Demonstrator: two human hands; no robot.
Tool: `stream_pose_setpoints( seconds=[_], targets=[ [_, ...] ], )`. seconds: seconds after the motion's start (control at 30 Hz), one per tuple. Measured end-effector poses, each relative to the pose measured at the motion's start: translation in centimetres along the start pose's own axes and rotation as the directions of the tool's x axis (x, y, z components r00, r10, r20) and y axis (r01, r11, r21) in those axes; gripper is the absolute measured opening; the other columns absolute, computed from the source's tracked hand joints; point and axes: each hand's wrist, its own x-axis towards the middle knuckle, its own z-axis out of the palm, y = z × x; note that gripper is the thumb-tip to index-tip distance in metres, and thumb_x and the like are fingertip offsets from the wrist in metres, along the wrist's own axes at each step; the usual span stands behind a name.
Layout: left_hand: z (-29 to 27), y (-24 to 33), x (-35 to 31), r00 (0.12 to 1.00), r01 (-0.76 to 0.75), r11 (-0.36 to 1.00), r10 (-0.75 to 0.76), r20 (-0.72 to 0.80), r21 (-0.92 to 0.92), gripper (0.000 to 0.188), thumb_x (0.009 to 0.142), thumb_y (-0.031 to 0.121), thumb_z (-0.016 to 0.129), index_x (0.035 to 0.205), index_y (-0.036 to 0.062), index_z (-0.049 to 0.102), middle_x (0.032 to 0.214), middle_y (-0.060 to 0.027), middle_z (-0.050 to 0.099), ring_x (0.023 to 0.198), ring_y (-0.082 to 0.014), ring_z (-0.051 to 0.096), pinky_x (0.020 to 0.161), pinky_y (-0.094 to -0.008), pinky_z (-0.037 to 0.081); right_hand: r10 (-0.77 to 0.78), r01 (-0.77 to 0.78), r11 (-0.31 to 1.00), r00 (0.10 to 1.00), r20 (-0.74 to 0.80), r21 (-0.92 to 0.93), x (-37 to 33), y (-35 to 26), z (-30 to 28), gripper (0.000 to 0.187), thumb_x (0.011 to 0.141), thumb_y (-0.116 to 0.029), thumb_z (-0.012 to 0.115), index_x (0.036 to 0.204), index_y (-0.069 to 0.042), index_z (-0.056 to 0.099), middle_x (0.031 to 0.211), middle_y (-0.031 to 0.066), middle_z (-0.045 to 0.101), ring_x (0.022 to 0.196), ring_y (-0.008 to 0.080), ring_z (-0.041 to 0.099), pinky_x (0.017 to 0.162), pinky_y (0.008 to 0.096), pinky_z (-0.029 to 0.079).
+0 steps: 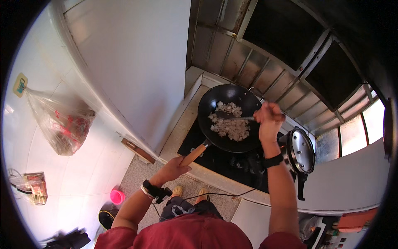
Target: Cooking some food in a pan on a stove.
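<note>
A black wok (212,96) sits on the dark cooktop (191,139), its wooden handle pointing toward me. My left hand (173,169) is closed around the end of that handle. Pale, crumbly minced meat (235,129) lies in the bottom of the wok, with a smaller clump on the far side. Above the wok's right rim, my right hand (270,114) grips a dark spatula (244,118). Its blade reaches into the meat, partly covered by it.
A pressure cooker (302,150) with a black handle stands right of the wok. A white cabinet side (137,62) rises at the left. Plastic bags (66,128) hang from the left wall. A thin cable (226,194) runs past my waist. A pink bin (117,196) is on the floor.
</note>
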Motion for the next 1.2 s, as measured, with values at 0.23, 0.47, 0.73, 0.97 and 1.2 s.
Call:
stream_pose_setpoints(
  seconds=[0.23, 0.47, 0.73, 0.97, 1.2],
  targets=[
    [-0.3, -0.5, -0.3, 0.998, 0.058, 0.998, -0.058, 0.001, 0.011, 0.032, 0.087, 0.024, 0.068, 0.102, -0.0013, 0.056, 0.073, -0.0060, 0.057, 0.065, -0.0133, 0.053, 0.056, -0.0304, 0.043, -0.065, 0.060, 0.996, 0.995, -0.077, -0.071, 1.8, -2.6, 2.9, 0.021, 0.091, -0.017, 0.064, 0.081, -0.002, 0.055, 0.054, 0.0035, 0.047, 0.048, 0.0140, 0.046, 0.050, 0.0311, 0.040],
    [-0.1, -1.4, -0.1, 1.000, 0.004, 0.999, -0.003, -0.021, 0.048, 0.033, 0.086, 0.025, 0.069, 0.101, -0.0015, 0.056, 0.072, -0.0070, 0.058, 0.063, -0.0155, 0.053, 0.056, -0.0323, 0.044, 0.006, -0.006, 1.000, 1.000, -0.026, 0.001, 1.6, -2.7, 1.9, 0.015, 0.092, -0.013, 0.061, 0.083, -0.004, 0.054, 0.052, -0.0010, 0.038, 0.046, 0.0109, 0.036, 0.056, 0.0322, 0.043],
    [-0.3, -0.7, 0.0, 0.998, 0.064, 0.997, -0.065, 0.017, 0.038, 0.032, 0.086, 0.025, 0.068, 0.098, -0.0020, 0.056, 0.072, -0.0084, 0.058, 0.067, -0.0178, 0.056, 0.060, -0.0336, 0.045, 0.086, -0.085, 0.995, 0.996, -0.027, 0.047, 1.3, -2.2, 1.0, 0.018, 0.091, -0.012, 0.062, 0.078, -0.002, 0.056, 0.052, 0.0015, 0.043, 0.046, 0.0132, 0.039, 0.051, 0.0342, 0.040],
    [-0.1, -0.5, -0.1, 1.000, 0.021, 0.997, -0.020, -0.009, 0.068, 0.032, 0.086, 0.026, 0.068, 0.096, -0.0013, 0.055, 0.072, -0.0091, 0.058, 0.065, -0.0176, 0.055, 0.057, -0.0340, 0.044, 0.143, -0.147, 0.988, 0.986, -0.084, -0.037, -0.7, -2.1, 1.2, 0.015, 0.089, -0.012, 0.063, 0.081, -0.003, 0.055, 0.052, 0.0009, 0.040, 0.045, 0.0127, 0.038, 0.052, 0.0333, 0.041],
    [-0.2, -1.3, -0.4, 0.999, 0.023, 0.997, -0.020, -0.037, 0.072, 0.032, 0.086, 0.027, 0.068, 0.098, -0.0006, 0.056, 0.072, -0.0078, 0.058, 0.063, -0.0154, 0.054, 0.057, -0.0330, 0.044, 0.030, -0.032, 0.999, 0.998, -0.058, -0.037, 1.7, -5.6, 1.6, 0.013, 0.089, -0.012, 0.062, 0.081, -0.004, 0.055, 0.053, -0.0008, 0.039, 0.044, 0.0120, 0.035, 0.054, 0.0325, 0.043]
  ],
)
